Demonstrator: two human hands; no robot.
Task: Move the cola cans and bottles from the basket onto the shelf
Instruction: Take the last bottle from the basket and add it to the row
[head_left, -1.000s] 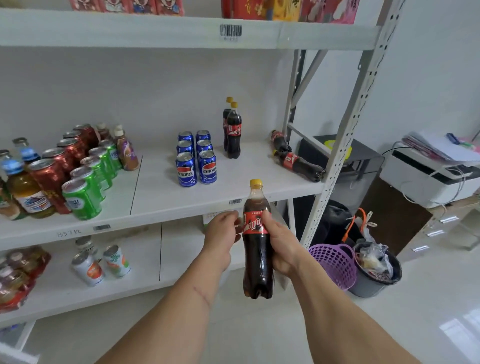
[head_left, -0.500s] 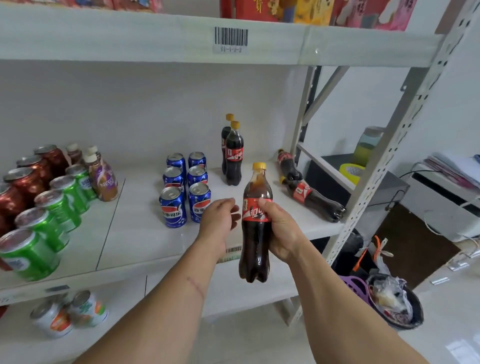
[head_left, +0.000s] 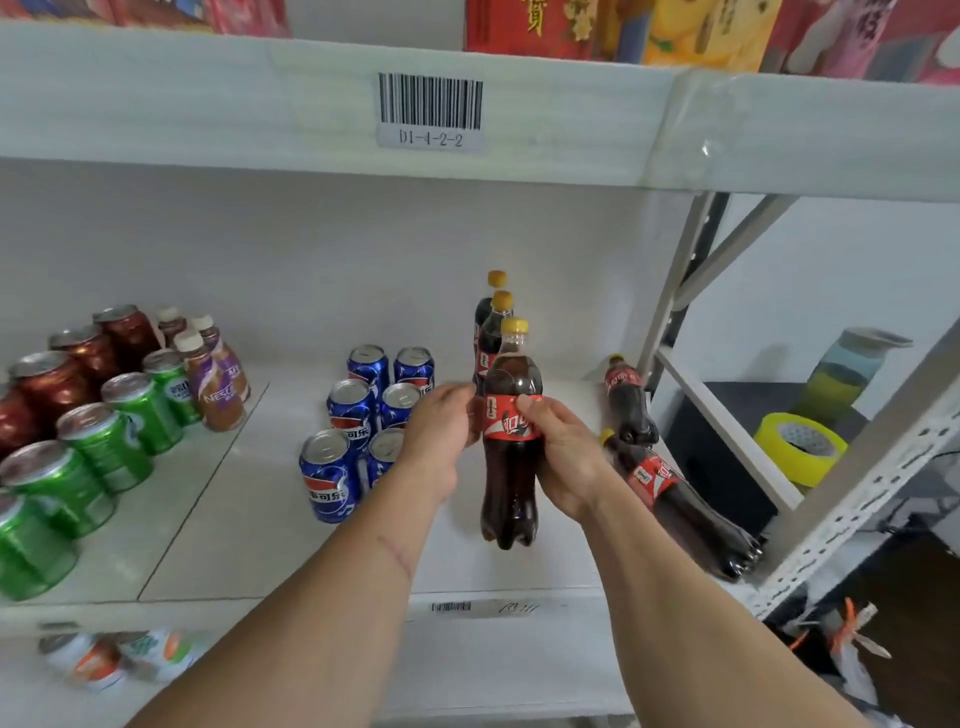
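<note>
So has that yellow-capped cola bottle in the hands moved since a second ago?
Yes. The yellow-capped cola bottle went forward over the white shelf, toward the standing bottles.

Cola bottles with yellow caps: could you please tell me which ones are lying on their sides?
The two dark cola bottles at the white shelf's right end lie flat; the others stand upright, one held by both hands.
</note>
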